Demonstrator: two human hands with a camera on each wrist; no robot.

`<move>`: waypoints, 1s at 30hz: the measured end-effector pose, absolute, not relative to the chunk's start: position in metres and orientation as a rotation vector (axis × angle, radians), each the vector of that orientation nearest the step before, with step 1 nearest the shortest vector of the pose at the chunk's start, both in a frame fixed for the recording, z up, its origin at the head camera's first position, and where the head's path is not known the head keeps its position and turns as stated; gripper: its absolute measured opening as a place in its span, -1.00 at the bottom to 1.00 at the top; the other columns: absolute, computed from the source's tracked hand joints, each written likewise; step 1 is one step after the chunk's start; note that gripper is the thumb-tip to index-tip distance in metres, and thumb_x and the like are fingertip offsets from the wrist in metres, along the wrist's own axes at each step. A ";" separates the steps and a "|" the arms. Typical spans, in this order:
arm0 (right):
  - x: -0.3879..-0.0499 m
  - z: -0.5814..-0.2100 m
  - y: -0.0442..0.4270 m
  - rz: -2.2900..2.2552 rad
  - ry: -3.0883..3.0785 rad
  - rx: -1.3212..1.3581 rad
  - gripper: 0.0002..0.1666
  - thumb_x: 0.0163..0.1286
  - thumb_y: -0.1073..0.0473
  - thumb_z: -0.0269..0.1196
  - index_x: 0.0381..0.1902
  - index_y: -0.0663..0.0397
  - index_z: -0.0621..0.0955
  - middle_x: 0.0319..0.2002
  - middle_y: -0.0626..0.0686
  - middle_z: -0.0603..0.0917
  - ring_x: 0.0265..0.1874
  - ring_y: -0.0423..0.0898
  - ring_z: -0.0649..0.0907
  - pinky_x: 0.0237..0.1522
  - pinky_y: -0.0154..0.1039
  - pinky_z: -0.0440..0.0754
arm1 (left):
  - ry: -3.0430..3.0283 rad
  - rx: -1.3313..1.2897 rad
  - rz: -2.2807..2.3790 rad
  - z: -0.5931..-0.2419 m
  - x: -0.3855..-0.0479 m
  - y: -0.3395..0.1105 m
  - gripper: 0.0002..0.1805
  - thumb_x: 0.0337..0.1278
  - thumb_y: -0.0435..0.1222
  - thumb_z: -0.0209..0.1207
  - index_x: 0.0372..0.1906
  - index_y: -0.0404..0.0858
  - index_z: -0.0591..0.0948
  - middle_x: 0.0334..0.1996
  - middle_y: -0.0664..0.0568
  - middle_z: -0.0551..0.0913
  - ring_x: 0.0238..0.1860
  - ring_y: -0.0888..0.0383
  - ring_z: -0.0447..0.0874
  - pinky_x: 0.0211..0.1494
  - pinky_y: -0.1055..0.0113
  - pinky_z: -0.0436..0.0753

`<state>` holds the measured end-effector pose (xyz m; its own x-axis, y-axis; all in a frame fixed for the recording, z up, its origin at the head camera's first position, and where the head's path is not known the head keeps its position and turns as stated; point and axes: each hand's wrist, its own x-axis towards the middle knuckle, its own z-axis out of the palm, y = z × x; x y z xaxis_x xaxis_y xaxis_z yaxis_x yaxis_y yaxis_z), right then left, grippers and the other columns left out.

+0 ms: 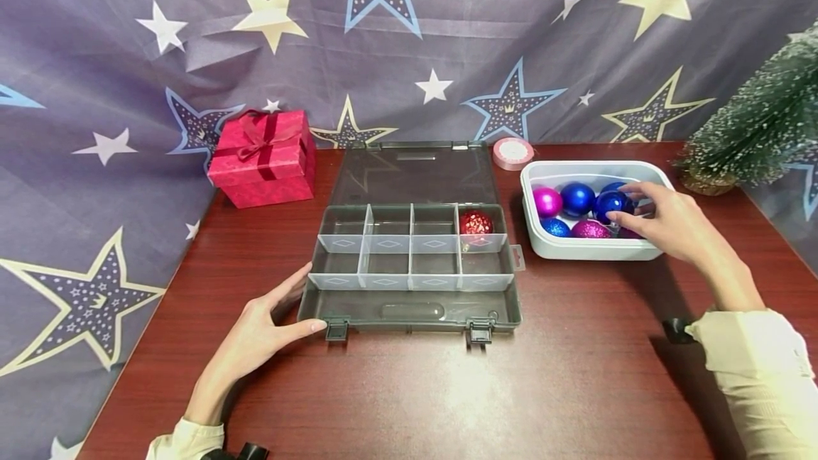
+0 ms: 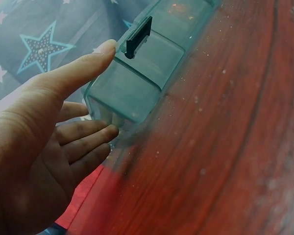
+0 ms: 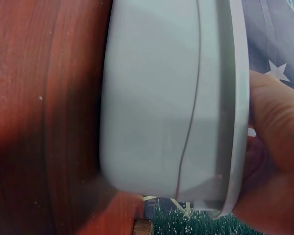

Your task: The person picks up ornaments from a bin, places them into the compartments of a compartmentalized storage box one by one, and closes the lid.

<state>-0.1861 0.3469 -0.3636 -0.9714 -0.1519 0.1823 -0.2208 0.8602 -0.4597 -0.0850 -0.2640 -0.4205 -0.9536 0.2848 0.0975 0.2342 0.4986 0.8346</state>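
Note:
My left hand (image 1: 258, 332) rests against the near left corner of a grey see-through compartment case (image 1: 409, 314), its thumb at the front edge and its fingers along the side. The case's lid (image 1: 415, 179) lies back. One red Christmas ball (image 1: 476, 223) sits in the far right compartment. My right hand (image 1: 680, 222) reaches over the rim of a white tub (image 1: 594, 252) and pinches a shiny blue Christmas ball (image 1: 610, 206) between thumb and fingers. Around it in the tub lie another blue ball (image 1: 578, 199), a pink ball (image 1: 547, 201) and glittery balls (image 1: 591, 229). In the right wrist view the tub's wall (image 3: 157, 98) hides the fingertips.
A red gift box (image 1: 265, 162) stands at the back left of the wooden table (image 1: 409, 396). Behind the case's right side lies a pink ribbon roll (image 1: 513, 152). A small frosted tree (image 1: 754, 119) stands right of the tub, and a star-patterned cloth (image 1: 383, 77) hangs behind.

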 end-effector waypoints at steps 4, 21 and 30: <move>-0.186 -0.362 0.347 0.725 -2.876 0.305 -0.36 0.37 0.01 0.44 0.23 0.31 0.58 -0.01 0.45 0.67 -0.09 0.39 0.70 -0.03 0.36 0.51 | 2.675 0.462 1.470 -0.420 -0.085 -0.264 -0.04 0.12 -0.22 0.53 0.61 0.01 0.31 0.29 0.04 0.62 0.30 0.25 0.55 0.30 0.60 0.37; -0.182 -0.345 0.327 0.789 -2.835 0.348 -0.34 0.36 0.02 0.46 0.29 0.22 0.57 0.15 0.33 0.61 -0.03 0.32 0.67 -0.01 0.18 0.51 | 2.648 0.474 1.501 -0.419 -0.086 -0.262 -0.03 0.12 -0.25 0.53 0.61 -0.05 0.30 0.31 0.02 0.60 0.30 0.25 0.55 0.30 0.56 0.40; -0.185 -0.336 0.305 0.803 -2.710 0.532 -0.43 0.27 0.18 0.53 0.20 0.21 0.64 0.08 0.26 0.68 -0.07 0.20 0.69 -0.03 -0.36 0.51 | 2.655 0.479 1.498 -0.420 -0.085 -0.263 -0.04 0.13 -0.27 0.52 0.61 -0.08 0.30 0.30 0.02 0.61 0.31 0.18 0.56 0.30 0.56 0.40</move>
<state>-0.1851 0.3052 -0.3356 -0.8977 -0.2690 0.3491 -0.4158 0.7794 -0.4687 -0.0851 -0.2634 -0.4198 -0.9503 0.2939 0.1024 0.2395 0.4807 0.8435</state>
